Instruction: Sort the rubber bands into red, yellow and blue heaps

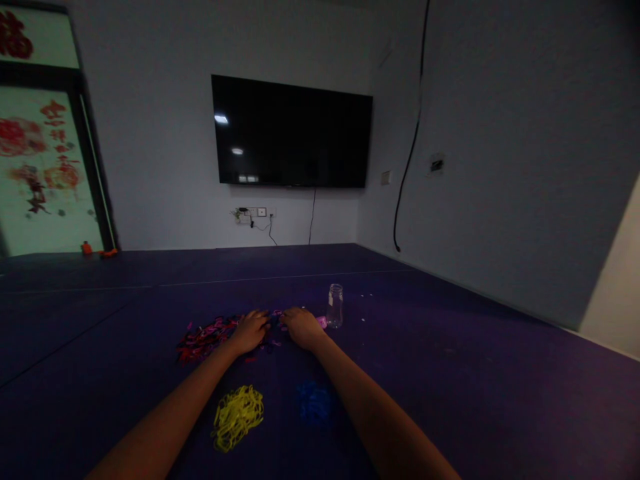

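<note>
A heap of small loops that look like rubber bands (207,339), pink, red and dark, lies on the dark purple surface. My left hand (251,331) rests at the right edge of this heap, its fingers spread over the loops. Just to the right, my right hand (301,327) is curled down, fingertips pointing left at a few scattered pink loops (277,313). What lies between those fingertips is hidden. Behind my right wrist is a small pink item (323,322), touching or close to a clear, upright glass jar (335,308). Nearer me sit a yellow band pile (238,417) and a blue pile (314,403).
The purple surface (480,387) stretches to the walls, with small white bits (363,319) right of the jar. A black cable (410,157) hangs along the right wall. A television (293,133) hangs at the back; orange objects (87,248) stand far left.
</note>
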A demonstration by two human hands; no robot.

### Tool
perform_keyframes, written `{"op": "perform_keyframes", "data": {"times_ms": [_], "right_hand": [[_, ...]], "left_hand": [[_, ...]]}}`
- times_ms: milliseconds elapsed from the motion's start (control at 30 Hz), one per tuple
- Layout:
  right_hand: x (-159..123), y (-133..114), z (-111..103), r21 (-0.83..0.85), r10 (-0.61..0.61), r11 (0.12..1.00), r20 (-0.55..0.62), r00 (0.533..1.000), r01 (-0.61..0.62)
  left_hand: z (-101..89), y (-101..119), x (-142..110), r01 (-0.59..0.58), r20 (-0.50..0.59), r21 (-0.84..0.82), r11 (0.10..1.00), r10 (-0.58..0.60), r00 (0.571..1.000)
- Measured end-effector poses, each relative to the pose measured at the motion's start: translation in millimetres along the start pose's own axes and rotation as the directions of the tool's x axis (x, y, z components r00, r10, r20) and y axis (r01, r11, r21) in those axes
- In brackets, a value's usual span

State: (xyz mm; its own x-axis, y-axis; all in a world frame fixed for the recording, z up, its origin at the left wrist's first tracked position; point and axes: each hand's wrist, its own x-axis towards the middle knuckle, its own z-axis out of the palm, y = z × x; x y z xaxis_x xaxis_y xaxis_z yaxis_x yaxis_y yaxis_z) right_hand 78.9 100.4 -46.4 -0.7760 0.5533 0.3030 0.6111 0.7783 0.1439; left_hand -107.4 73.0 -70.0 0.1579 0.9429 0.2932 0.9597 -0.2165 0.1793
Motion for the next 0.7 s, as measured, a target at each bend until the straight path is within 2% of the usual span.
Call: {"op": "perform_keyframes", "data": {"times_ms": [133,367,700], "right_hand": [[0.5,1.0,1.1,0.004,0.002,1.000,0.004,1.000,-0.002],[-0.1,0.7,1.6,0.003,0.010,1.000,0.005,1.000,-0.010],[1.5,3.4,5.6,0.015,0.015,1.000,0.005,1.000,-0.015]], "left_hand": [[1.1,0.8,-0.4,0.042,0.030,-0.014,0.999,-0.041,0.999],[1.0,-0.9,3.6,-0.029,-0.006,-0.024,0.999,0.028,1.000],[3.9,-3.7,7.4,-0.018,-0.045,-0.052,0.998,0.016,0.999]]}}
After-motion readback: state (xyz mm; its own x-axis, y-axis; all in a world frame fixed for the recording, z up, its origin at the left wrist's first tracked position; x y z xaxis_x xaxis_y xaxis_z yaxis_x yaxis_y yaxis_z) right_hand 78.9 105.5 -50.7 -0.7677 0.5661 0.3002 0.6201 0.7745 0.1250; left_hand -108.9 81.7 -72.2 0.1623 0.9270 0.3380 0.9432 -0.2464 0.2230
